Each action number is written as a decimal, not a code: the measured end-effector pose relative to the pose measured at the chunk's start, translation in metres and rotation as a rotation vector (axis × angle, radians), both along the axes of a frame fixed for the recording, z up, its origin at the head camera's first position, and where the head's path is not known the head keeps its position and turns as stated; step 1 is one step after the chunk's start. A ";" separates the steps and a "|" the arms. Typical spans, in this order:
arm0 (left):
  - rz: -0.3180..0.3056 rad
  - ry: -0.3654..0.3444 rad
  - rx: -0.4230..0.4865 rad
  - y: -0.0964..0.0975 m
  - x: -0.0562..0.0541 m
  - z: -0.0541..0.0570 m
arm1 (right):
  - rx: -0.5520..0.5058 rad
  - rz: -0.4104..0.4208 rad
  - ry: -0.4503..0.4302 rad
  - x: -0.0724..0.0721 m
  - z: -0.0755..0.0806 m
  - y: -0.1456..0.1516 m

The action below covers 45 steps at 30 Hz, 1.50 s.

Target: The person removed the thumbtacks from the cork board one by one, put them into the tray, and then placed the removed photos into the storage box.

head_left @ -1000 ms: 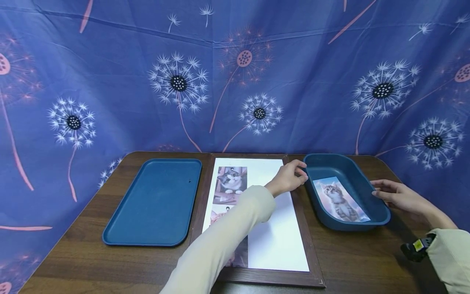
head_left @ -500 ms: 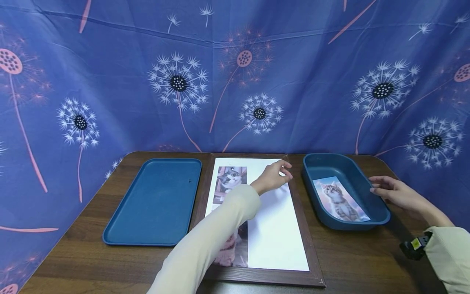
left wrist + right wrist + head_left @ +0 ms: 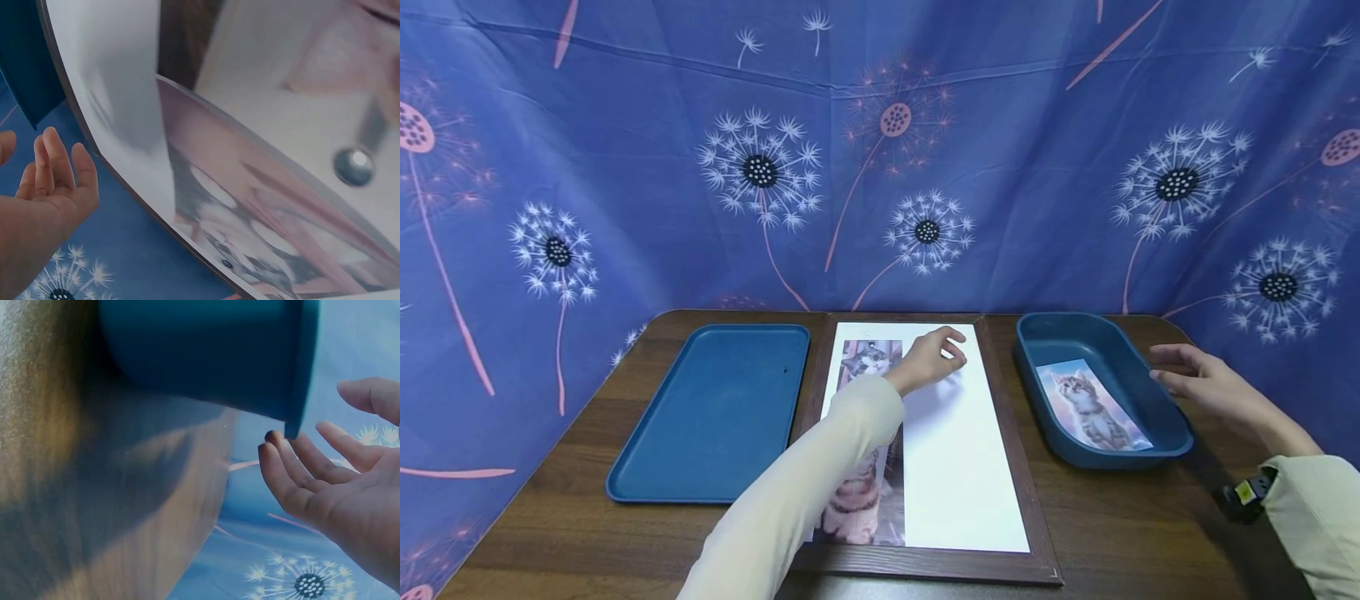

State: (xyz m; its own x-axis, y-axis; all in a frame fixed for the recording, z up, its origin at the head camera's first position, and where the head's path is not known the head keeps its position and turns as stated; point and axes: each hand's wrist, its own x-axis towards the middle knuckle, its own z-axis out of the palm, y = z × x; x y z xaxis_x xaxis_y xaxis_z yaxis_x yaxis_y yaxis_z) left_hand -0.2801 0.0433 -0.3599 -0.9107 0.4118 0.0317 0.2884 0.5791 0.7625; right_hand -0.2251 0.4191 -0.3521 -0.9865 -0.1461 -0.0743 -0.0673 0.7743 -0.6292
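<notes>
My left hand (image 3: 927, 360) hovers over a white board (image 3: 962, 467) in a dark wooden frame, its fingers loosely bent around nothing. Cat photos lie along the board's left half: a grey-and-white cat (image 3: 867, 360) at the top, partly behind my hand and sleeve, and a striped cat (image 3: 853, 504) lower down. In the left wrist view a round silver magnet (image 3: 354, 167) sits on a photo. At the right, my right hand (image 3: 1213, 387) is beside the rim of a deep blue bin (image 3: 1131, 358), fingers relaxed and holding nothing. A kitten photo (image 3: 1090, 408) lies inside the bin.
A shallow blue tray (image 3: 711, 417) lies on the wooden table (image 3: 535, 533) left of the board. Behind the table hangs a blue curtain (image 3: 1037, 167) with dandelion prints. A small black device (image 3: 1243, 496) is worn at the right wrist.
My left hand has moved left, from beside the bin's left rim to above the board. My right hand has lifted slightly from the bin's right rim. The kitten photo stays in the bin.
</notes>
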 end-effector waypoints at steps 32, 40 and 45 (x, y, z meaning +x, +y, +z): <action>0.089 -0.010 -0.016 -0.078 -0.010 -0.007 | -0.051 0.223 0.245 0.006 0.019 -0.078; 0.117 0.022 -0.038 -0.094 -0.011 -0.009 | -0.091 0.289 0.255 0.006 0.020 -0.101; 0.152 0.022 -0.057 -0.101 -0.010 -0.009 | -0.092 0.330 0.270 0.005 0.019 -0.118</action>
